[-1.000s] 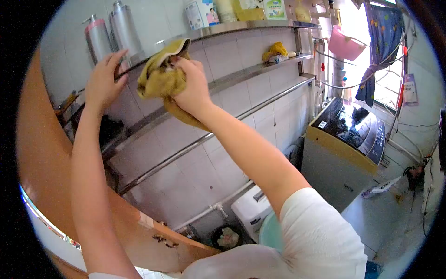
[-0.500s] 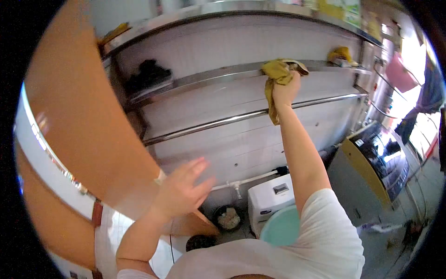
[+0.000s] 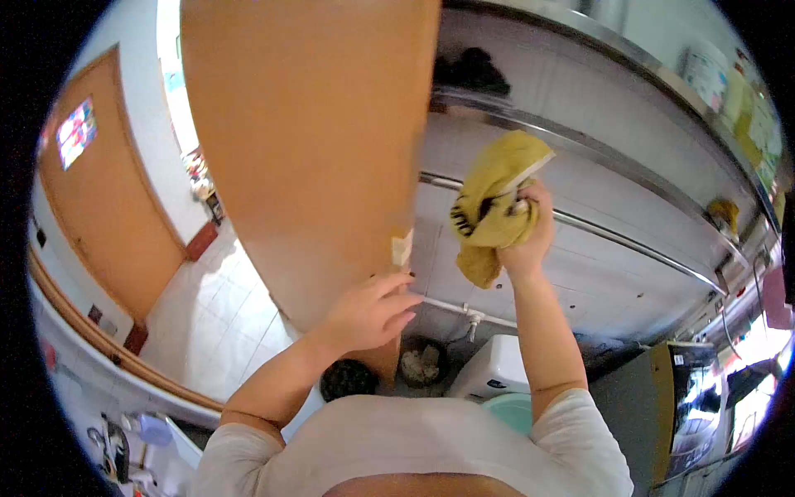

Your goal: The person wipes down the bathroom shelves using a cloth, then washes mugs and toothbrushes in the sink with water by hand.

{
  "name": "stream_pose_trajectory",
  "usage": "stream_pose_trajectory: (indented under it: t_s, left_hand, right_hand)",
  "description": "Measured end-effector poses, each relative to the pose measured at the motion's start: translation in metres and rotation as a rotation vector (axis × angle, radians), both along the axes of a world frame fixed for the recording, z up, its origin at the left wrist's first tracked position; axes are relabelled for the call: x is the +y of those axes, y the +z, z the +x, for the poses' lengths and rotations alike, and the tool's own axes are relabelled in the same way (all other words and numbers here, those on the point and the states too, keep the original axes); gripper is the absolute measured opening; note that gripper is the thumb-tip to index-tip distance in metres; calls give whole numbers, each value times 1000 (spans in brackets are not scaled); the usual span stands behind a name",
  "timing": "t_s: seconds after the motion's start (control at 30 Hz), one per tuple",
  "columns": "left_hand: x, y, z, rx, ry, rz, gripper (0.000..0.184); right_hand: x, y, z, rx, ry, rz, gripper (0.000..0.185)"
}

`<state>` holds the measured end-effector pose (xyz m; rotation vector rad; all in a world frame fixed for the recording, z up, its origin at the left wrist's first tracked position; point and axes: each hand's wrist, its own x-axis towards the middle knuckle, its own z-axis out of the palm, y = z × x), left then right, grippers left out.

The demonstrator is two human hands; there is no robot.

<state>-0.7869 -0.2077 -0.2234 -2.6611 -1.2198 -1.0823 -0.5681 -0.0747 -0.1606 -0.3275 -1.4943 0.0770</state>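
Note:
A bunched yellow cloth with dark markings is gripped in my right hand, raised in front of the metal rail and below the lower metal shelf. Part of the cloth hangs down beneath the hand. My left hand holds nothing; its fingers are apart and point right, close to the edge of the orange wooden door. I cannot tell whether the fingertips touch the door. A pale patch sits on the door edge just above that hand.
Dark items lie on the lower shelf; bottles stand on the upper one. Below are a white appliance, a teal basin, a black basket and a pipe with a tap. A washing machine stands right.
My view has turned left toward the door. The right hand has brought the yellow cloth away from the lower shelf, and my left hand is now beside the door edge.

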Motion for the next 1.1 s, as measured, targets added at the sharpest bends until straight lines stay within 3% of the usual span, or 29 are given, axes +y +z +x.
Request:
stream_pose_trajectory:
  t_s: [0.1,0.23,0.33,0.47,0.63,0.7,0.73,0.8,0.87,0.93,1.03,1.07,1.1]
  left_hand:
    - [-13,-44,-32,-79,75,-18,22]
    - [-57,-79,-73,-102,322,-219,20]
    - [-98,-89,-85,-207,449,-362,20]
    - [-152,-116,-82,-152,713,-531,21]
    - [-203,-120,-67,-59,771,-563,21]
    - [-225,-124,-73,-30,797,-569,23]
    - [-234,-121,-72,-45,819,-603,24]
    - [-253,-122,-78,-95,863,-620,25]
    - [-277,-127,-79,-120,910,-620,24]
    - [-300,-133,-81,-126,965,-609,23]
    - [-330,-149,-85,-169,1002,-584,22]
    - [-350,-157,-90,-197,1016,-590,22]
    - [-369,-162,-94,-225,1018,-598,21]
  right_hand:
    - [-8,2,-39,-255,-95,184,38]
    - [12,-14,-88,-432,-247,230,38]
    - [19,-54,-100,-424,-273,182,42]
    - [17,-121,-92,-482,-233,101,38]
    - [-3,-186,-78,-660,-118,-29,30]
    - [-21,-202,-79,-729,-17,-186,29]
    - [-29,-223,-75,-650,59,-454,32]
    - [-27,-284,-57,-470,228,-574,46]
    - [-45,-300,-31,-462,327,-797,49]
    - [-74,-275,-34,-620,328,-745,43]
    - [-118,-241,-67,-670,414,-827,53]
    - [-129,-250,-84,-670,320,-615,54]
    - [-145,-250,-91,-670,430,-777,51]
